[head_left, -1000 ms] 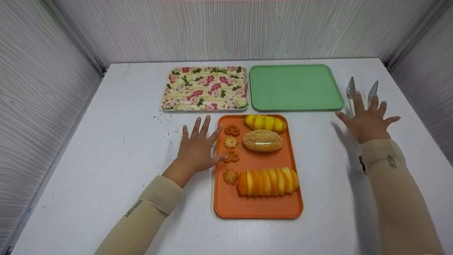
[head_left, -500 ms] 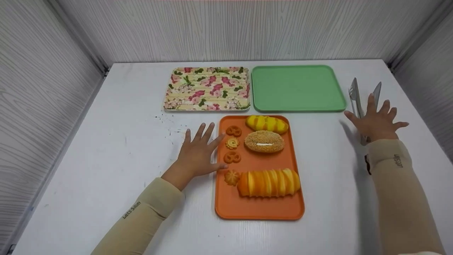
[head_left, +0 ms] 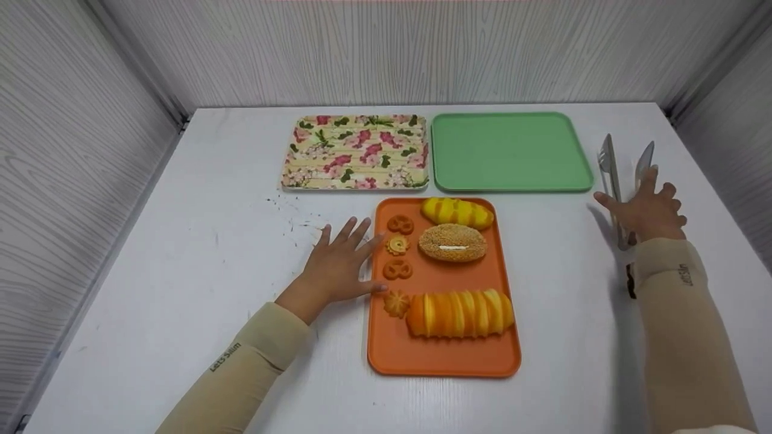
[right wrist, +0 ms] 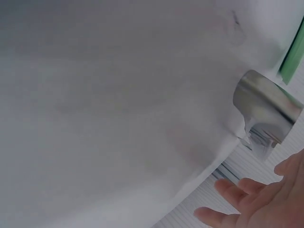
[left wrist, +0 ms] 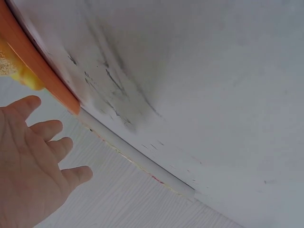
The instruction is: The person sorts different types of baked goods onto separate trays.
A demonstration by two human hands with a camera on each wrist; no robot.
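My left hand (head_left: 338, 268) is spread beside the left edge of the orange tray (head_left: 443, 360), its thumb reaching over the rim. Pretzel-shaped and round cookies (head_left: 397, 303) line that side of the tray. To their right lie a sliced-looking loaf (head_left: 459, 313), a sesame bun (head_left: 452, 243) and a yellow bread roll (head_left: 457, 213). Over the metal tongs (head_left: 613, 172) is my right hand (head_left: 651, 211), fingers loosely bent and thumb out to the left. The right wrist view shows the tongs' bent metal end (right wrist: 266, 104) apart from the fingers.
A floral tray (head_left: 356, 154) and a green tray (head_left: 509, 150) lie side by side at the back of the white table (head_left: 181, 241). Wood-patterned panels (head_left: 386, 54) stand behind and at both sides.
My right hand has shifted right and a little nearer, its fingers now more bent, showing more of the tongs. My left hand has drawn slightly nearer; its thumb no longer covers the lower pretzel cookie.
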